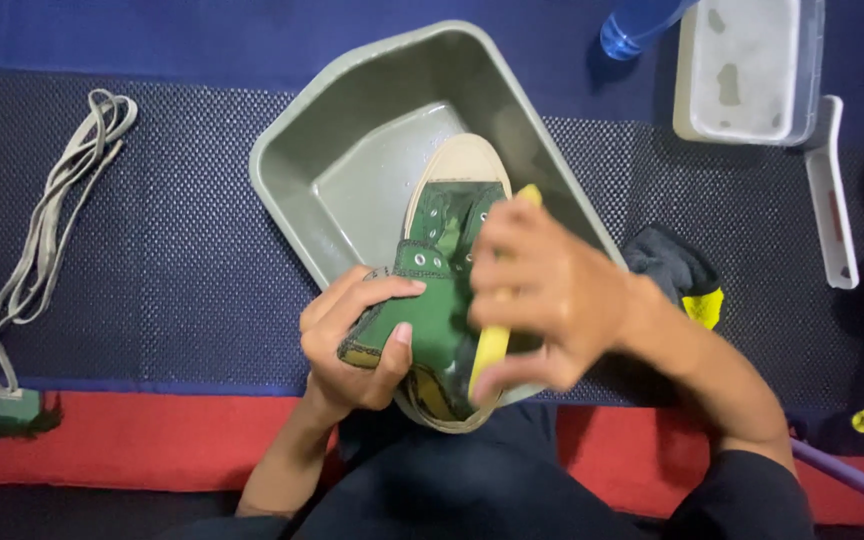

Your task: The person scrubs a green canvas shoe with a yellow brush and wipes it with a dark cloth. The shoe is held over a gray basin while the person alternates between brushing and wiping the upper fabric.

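Mat (pixel 172 220), dark blue and dotted, under grey basin (pixel 297 165), red floor edge (pixel 132 440).

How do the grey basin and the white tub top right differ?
The grey basin is large, opaque, set at an angle, and holds shallow water plus the green shoe that the left hand grips and the right hand works with a yellow brush. The white tub is smaller, pale and translucent-looking, square to the mat, untouched, with no shoe. Both are rectangular open containers with rounded corners on the dark mat.
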